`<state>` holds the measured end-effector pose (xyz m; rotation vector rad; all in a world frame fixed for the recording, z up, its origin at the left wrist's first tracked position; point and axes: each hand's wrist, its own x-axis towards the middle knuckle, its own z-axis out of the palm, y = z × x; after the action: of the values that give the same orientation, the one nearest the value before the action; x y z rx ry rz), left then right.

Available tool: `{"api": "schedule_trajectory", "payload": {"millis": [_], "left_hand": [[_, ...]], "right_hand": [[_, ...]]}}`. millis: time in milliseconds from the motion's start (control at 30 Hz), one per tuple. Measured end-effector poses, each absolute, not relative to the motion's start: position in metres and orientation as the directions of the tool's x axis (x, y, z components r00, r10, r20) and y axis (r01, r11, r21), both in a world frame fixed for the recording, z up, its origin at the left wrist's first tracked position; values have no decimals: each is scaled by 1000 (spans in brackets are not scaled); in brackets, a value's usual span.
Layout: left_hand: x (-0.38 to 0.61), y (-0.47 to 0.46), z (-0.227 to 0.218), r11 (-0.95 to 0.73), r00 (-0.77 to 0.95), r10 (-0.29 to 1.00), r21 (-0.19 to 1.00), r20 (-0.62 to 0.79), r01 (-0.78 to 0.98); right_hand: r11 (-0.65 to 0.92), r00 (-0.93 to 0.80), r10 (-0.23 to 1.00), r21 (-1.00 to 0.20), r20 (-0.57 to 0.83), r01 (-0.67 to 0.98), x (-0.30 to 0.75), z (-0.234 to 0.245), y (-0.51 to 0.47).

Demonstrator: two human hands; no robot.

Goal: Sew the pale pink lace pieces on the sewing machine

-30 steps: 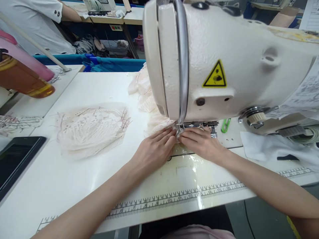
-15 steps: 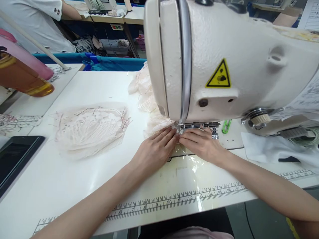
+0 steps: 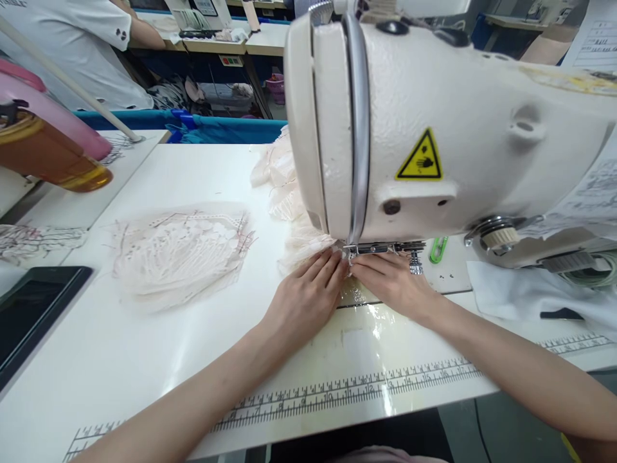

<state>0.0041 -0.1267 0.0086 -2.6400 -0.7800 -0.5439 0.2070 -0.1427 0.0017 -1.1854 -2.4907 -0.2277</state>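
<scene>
Under the needle area of a white sewing machine [image 3: 424,103] lies thin, pale pink lace fabric [image 3: 308,247], bunched behind and to the left of the machine head. My left hand [image 3: 313,283] is closed on its near edge, fingers together and pointing toward the presser foot [image 3: 353,252]; the thumb is hidden. Just right of the foot, my right hand [image 3: 390,280] pinches the same fabric with bent fingers. Both sets of fingertips nearly meet there, and the fabric between them is mostly covered. A separate pale lace piece [image 3: 183,254] lies flat to the left.
A phone [image 3: 38,315], an amber bottle [image 3: 53,154] and a pink bottle [image 3: 72,122] are at the left. A green clip [image 3: 438,249] and white cloth [image 3: 520,289] lie right. A printed ruler [image 3: 332,395] runs along the front edge. Another person [image 3: 72,51] sits beyond.
The camera view has shifted slightly, so the whole scene sits a little lower. Both hands stay beside the presser foot with the lace fabric; any fabric movement is too small to make out.
</scene>
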Motion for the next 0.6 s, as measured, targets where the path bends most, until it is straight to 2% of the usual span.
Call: {"api": "schedule_trajectory", "payload": {"millis": [133,400,600], "left_hand": [[5,-127,9,-789,770,439,-212,463,577],[9,-130,9,-789,748,486,-141,452,598],[11,-132,10,-777,743,495,-154,451,611]], "right_hand": [[627,-578,715,4,393,779,208,2,-143],[592,-583,692,129,425,796,211,10,-142],[580,-578,725,119,374,806,213,13,-140]]}}
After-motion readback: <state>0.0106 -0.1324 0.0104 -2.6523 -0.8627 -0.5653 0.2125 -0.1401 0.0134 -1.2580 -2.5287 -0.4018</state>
